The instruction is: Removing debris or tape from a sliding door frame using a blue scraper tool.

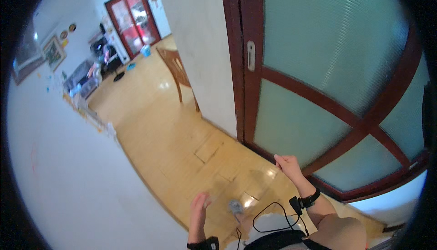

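My left hand point(200, 203) is low in the middle, its fingers curled on the edge of a clear, see-through item point(250, 181). My right hand point(287, 163), higher and to the right, grips the other side of it in front of the glazed door. The item is faint against the floor, so its exact shape is hard to make out. Black watch-like bands sit on both wrists, with a thin cable point(273, 203) looping by the right one. A grey slipper point(235, 206) shows below the hands.
A white wall point(68, 168) runs along the left. On the right stands a wood-framed frosted-glass door point(309, 113). The wooden floor point(150, 118) leads past a wooden chair point(175, 65) to a room with a grey sofa point(79, 76), blue bucket point(145, 50) and far glazed doors point(133, 22).
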Motion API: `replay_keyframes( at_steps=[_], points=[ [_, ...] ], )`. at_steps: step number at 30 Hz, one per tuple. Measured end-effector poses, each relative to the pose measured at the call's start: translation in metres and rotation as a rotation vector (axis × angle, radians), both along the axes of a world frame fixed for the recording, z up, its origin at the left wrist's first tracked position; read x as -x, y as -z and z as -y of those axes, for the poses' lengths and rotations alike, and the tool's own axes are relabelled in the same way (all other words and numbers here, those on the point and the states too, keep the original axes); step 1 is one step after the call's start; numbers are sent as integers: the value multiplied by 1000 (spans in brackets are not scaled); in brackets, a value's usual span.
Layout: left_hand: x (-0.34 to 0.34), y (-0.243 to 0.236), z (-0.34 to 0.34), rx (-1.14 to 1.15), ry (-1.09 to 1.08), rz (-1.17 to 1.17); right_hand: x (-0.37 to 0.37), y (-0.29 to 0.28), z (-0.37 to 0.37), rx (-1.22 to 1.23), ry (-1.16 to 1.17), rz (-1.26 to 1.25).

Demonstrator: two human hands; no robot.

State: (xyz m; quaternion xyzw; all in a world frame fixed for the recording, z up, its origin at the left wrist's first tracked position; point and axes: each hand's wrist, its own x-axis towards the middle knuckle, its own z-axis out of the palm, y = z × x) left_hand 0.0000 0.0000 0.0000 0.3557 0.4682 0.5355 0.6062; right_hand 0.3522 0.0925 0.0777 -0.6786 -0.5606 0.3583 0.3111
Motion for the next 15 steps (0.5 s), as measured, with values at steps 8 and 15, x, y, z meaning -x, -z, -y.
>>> replay_keyframes(
  at_steps=[8, 15],
  points=[
    [203, -57, -101, 41, -225, -36, 204, -36, -144, -219, -82, -364],
    [261, -89, -289, -28, 142, -117, 276, -68, -217, -316, 170, -255]
  ],
)
